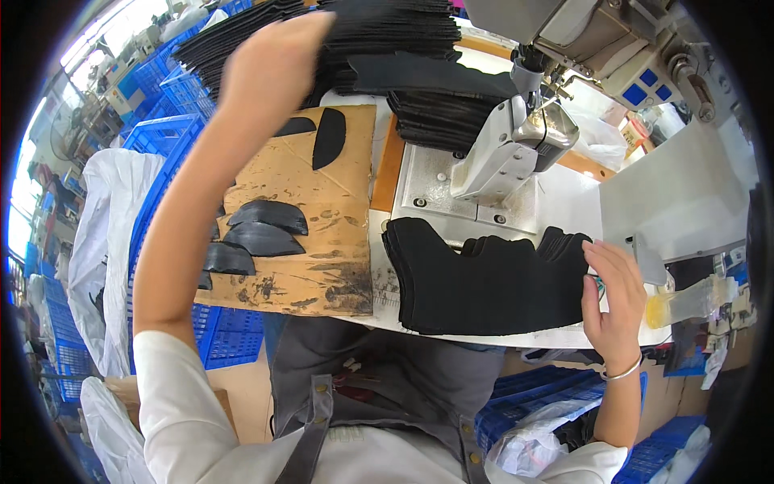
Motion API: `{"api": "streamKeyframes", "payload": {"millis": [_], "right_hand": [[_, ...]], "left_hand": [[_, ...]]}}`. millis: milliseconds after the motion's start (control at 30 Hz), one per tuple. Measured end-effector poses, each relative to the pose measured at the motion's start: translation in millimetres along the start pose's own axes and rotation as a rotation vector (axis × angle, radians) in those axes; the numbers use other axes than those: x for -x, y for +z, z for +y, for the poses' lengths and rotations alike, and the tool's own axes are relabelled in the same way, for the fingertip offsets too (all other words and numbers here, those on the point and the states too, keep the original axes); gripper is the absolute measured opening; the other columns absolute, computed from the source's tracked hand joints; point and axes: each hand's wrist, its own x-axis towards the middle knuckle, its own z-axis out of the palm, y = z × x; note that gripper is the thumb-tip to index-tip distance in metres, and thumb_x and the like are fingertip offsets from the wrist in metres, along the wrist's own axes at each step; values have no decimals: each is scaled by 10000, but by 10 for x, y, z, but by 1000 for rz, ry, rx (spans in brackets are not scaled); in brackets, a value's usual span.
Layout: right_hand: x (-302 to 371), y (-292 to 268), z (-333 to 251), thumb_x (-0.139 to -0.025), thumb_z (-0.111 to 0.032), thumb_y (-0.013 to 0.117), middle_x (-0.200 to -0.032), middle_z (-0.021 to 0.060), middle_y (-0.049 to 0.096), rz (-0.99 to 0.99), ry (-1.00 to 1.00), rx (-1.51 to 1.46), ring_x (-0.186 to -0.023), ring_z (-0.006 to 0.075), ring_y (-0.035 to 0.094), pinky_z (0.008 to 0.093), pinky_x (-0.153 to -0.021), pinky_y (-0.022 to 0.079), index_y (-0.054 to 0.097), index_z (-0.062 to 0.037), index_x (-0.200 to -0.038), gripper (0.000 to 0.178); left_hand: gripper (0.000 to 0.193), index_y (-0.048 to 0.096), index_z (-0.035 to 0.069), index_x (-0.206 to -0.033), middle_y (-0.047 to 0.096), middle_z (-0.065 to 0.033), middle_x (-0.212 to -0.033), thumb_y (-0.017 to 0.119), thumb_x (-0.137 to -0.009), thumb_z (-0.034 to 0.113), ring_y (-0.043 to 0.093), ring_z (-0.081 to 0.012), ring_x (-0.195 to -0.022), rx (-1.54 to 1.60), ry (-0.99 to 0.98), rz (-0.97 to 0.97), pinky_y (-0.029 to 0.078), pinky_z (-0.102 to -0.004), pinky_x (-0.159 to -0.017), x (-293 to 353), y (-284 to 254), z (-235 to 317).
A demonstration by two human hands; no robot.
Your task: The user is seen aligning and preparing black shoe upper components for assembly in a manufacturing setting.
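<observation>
Black cloth pile [484, 282]: flat pieces stacked neatly at the front of the desk.
Tall black stack [387, 32]: many thin pieces, far back.

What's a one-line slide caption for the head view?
Left hand reaches a stack of black pieces; right hand rests on black fabric pile beside sewing machine.

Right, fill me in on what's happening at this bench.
A person sits at a sewing machine. The left hand reaches up to the stacks of black pieces at the back. The right hand rests on the edge of a pile of black fabric pieces. Curved black pieces lie on stained cardboard.
</observation>
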Motion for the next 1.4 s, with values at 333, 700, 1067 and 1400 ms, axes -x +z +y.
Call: {"api": "streamKeyframes", "payload": {"millis": [333,700,1067,1400], "right_hand": [[-404,259,377,-913,-227,549,-1172,159,602,-30,493,-370,-1099,302,576,374,-922,450,535,13,-1207,380],[-1737,1105,1385,-913,-505,435,-1089,89,638,-238,914,-1225,-960,211,617,509,-737,535,564,-115,-1167,484],[-1086,703,1092,-892,-489,537,-1264,127,539,209,890,-975,-1169,253,508,423,-1007,368,406,-66,-1374,654],[-507,307,723,-951,-345,494,-1222,109,576,7,822,-994,-1047,164,569,301,-869,440,470,-65,-1309,456]], "left_hand": [[537,506,25,-1257,507,-181,-1299,498,-929,450,439,-310,-1249,383,52,-42,294,-441,-1073,-274,637,450],[795,240,-11,-1392,411,-208,-1385,584,-839,444,495,-299,-1186,1643,-924,-673,352,-484,-1022,-701,1059,521],[446,653,-55,-742,687,-198,-808,655,-762,391,680,-285,-804,372,-567,-620,523,-373,-760,341,1116,-73],[511,550,-17,-576,507,-87,-498,791,-716,411,474,-173,-395,404,-750,-1280,454,-303,-418,500,1202,-216]]}}
